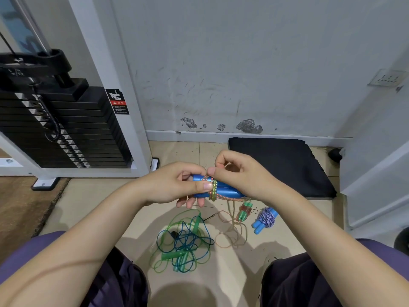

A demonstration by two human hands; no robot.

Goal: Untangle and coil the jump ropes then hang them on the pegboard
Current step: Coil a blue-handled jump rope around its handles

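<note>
over a beige tiled floor, the left hand [177,185] grips paired blue handles [223,189] at centre while the right hand [239,173] pinches the braided cord [213,189] wrapped round them; slack trailing toward 5 o'clock could loosen the wraps.

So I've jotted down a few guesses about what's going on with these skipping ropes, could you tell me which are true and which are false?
1. Both hands are working on the same pair of blue handles. True: the left hand grips them and the right hand pinches the braided cord wrapped round them.
2. The tangled green and blue ropes are already neatly coiled. False: they lie in a loose tangle on the floor.
3. A light blue-handled rope bundle lies wrapped up on the floor. True.
4. The black mat hangs on the wall. False: it lies flat on the floor by the wall.
5. The small green-handled bundle is in the person's right hand. False: it lies on the floor.
</note>
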